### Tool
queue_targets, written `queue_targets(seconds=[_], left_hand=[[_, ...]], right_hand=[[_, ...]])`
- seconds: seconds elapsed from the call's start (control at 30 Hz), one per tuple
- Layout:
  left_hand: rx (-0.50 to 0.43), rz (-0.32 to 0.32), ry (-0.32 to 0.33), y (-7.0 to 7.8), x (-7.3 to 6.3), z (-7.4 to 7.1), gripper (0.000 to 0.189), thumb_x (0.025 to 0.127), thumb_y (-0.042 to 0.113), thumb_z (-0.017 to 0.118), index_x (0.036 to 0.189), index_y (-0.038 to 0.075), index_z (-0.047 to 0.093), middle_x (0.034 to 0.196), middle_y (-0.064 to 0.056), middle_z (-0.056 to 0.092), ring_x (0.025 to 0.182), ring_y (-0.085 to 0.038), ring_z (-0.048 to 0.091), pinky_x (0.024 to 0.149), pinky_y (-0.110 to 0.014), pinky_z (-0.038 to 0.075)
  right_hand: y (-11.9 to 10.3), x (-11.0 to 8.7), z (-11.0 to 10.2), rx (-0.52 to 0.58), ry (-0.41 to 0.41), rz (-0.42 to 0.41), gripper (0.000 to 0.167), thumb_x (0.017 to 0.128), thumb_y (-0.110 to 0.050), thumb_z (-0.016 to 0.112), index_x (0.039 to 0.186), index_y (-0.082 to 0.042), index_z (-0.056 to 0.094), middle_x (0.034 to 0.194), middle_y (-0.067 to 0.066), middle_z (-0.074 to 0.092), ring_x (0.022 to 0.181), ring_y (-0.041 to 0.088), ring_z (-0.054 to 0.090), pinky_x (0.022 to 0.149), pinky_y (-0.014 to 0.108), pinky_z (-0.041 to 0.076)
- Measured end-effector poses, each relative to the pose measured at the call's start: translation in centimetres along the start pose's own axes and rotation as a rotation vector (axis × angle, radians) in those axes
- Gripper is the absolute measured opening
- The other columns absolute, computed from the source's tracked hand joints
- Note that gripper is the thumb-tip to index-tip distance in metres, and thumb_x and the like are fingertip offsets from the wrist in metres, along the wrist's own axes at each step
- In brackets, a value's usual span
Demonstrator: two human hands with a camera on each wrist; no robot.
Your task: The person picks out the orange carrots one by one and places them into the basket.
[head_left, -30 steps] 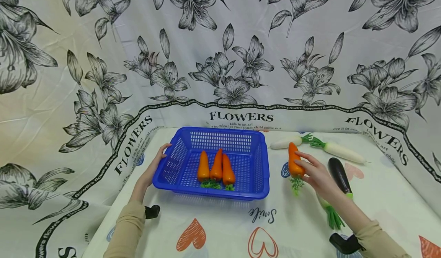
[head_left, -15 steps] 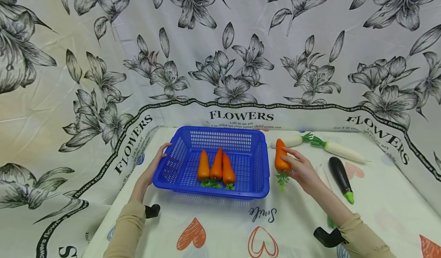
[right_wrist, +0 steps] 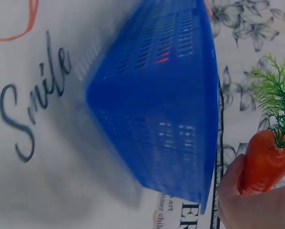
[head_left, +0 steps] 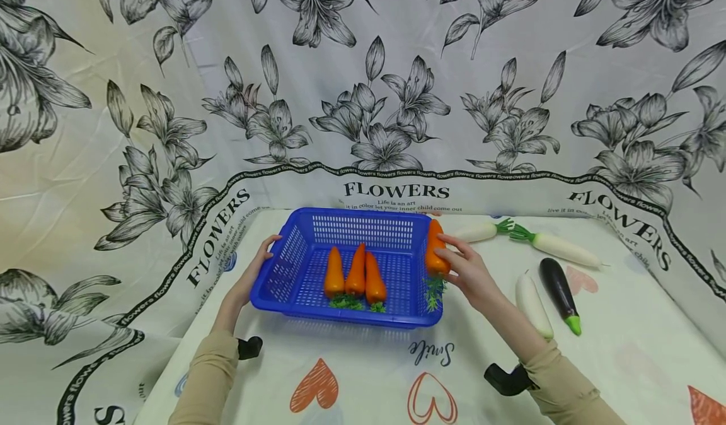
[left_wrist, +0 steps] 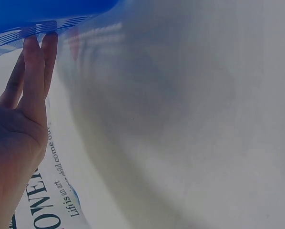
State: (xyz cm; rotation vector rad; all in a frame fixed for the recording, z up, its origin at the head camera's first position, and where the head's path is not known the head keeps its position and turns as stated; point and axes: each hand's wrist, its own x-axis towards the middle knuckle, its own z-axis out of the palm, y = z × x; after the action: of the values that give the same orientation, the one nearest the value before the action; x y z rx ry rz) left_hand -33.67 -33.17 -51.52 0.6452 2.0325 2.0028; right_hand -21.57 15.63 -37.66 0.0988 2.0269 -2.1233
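Note:
A blue plastic basket (head_left: 295,299) stands in the middle of the head view, with several carrots in and over it. Three of them, the carrots (head_left: 355,277), lie side by side inside, leafy ends toward me. My left hand (head_left: 252,277) is at the basket's left side; in the left wrist view its straight fingers (left_wrist: 34,71) touch the slotted blue wall. Over the basket's right rim, my right hand (head_left: 467,273) pinches another orange carrot (head_left: 436,251) between thumb and fingers. That carrot's green leaves hang down, as the right wrist view also shows.
To the right lie two white radishes (head_left: 479,232) with green tops near the back, a third white radish (head_left: 533,305) closer in, and a dark eggplant (head_left: 558,292). A printed cloth (head_left: 363,374) covers the table, and a floral curtain (head_left: 363,97) rises behind.
My right hand has carried its carrot leftward, from above the cloth to over the basket's right rim. My left hand, the basket and the three carrots inside have stayed in place.

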Motion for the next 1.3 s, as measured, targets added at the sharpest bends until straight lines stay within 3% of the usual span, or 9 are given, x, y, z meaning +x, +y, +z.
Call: queue_targets(seconds=[0.1, 0.23, 0.43, 0.57, 0.87, 1.3], left_hand=[[0.234, -0.179, 0.115, 4.9, -2.1, 3.7, 0.053, 0.097, 0.058, 0.017, 0.146, 0.039, 0.015, 0.152, -0.019, 0.004, 0.133, -0.044, 0.015, 0.094, -0.063, 0.031], [0.258, -0.21, 0.134, 7.0, -2.6, 5.5, 0.051, 0.099, 0.053, 0.01, 0.147, 0.034, 0.013, 0.151, -0.024, 0.001, 0.132, -0.047, 0.017, 0.098, -0.059, 0.031], [0.24, -0.248, 0.156, 7.4, -2.4, 5.9, 0.049, 0.102, 0.042, 0.008, 0.148, 0.026, 0.008, 0.156, -0.017, -0.004, 0.135, -0.046, 0.016, 0.102, -0.06, 0.024], [0.218, -0.238, 0.15, 7.4, -2.4, 5.9, 0.047, 0.103, 0.036, 0.011, 0.148, 0.024, 0.008, 0.157, -0.015, -0.007, 0.137, -0.046, 0.013, 0.104, -0.061, 0.02], [0.211, -0.247, 0.162, 7.4, -2.4, 5.9, 0.048, 0.102, 0.042, 0.011, 0.148, 0.027, 0.009, 0.156, -0.015, -0.005, 0.138, -0.044, 0.01, 0.106, -0.063, 0.015], [0.226, -0.249, 0.16, 7.5, -2.5, 6.0, 0.05, 0.102, 0.043, 0.007, 0.149, 0.026, 0.007, 0.155, -0.017, -0.001, 0.136, -0.044, 0.014, 0.104, -0.059, 0.022]], right_hand=[[-0.2, 0.3, 1.1, -0.026, 0.003, -0.012, 0.053, 0.096, -0.026, 0.051, 0.145, -0.012, 0.035, 0.136, 0.018, 0.04, 0.104, 0.016, 0.054, 0.094, 0.032, 0.048], [-0.3, 0.6, 2.5, -0.027, -0.004, -0.026, 0.05, 0.096, -0.023, 0.051, 0.143, -0.014, 0.037, 0.134, 0.018, 0.041, 0.109, 0.022, 0.053, 0.098, 0.038, 0.046], [-0.3, 1.3, 4.2, -0.003, -0.035, -0.018, 0.049, 0.095, -0.02, 0.052, 0.143, -0.016, 0.039, 0.134, 0.018, 0.041, 0.114, 0.027, 0.05, 0.099, 0.042, 0.044], [-0.2, 1.7, 5.1, 0.002, -0.046, -0.014, 0.049, 0.095, -0.019, 0.052, 0.142, -0.017, 0.039, 0.134, 0.017, 0.042, 0.115, 0.028, 0.05, 0.1, 0.045, 0.043], [1.3, 2.6, 7.0, 0.016, -0.04, -0.018, 0.048, 0.094, -0.017, 0.052, 0.14, -0.014, 0.042, 0.131, 0.019, 0.045, 0.111, 0.028, 0.053, 0.099, 0.047, 0.043], [3.3, 4.2, 8.8, 0.013, 0.028, 0.046, 0.046, 0.091, -0.014, 0.055, 0.136, -0.009, 0.047, 0.127, 0.021, 0.052, 0.097, 0.022, 0.058, 0.09, 0.046, 0.047]])
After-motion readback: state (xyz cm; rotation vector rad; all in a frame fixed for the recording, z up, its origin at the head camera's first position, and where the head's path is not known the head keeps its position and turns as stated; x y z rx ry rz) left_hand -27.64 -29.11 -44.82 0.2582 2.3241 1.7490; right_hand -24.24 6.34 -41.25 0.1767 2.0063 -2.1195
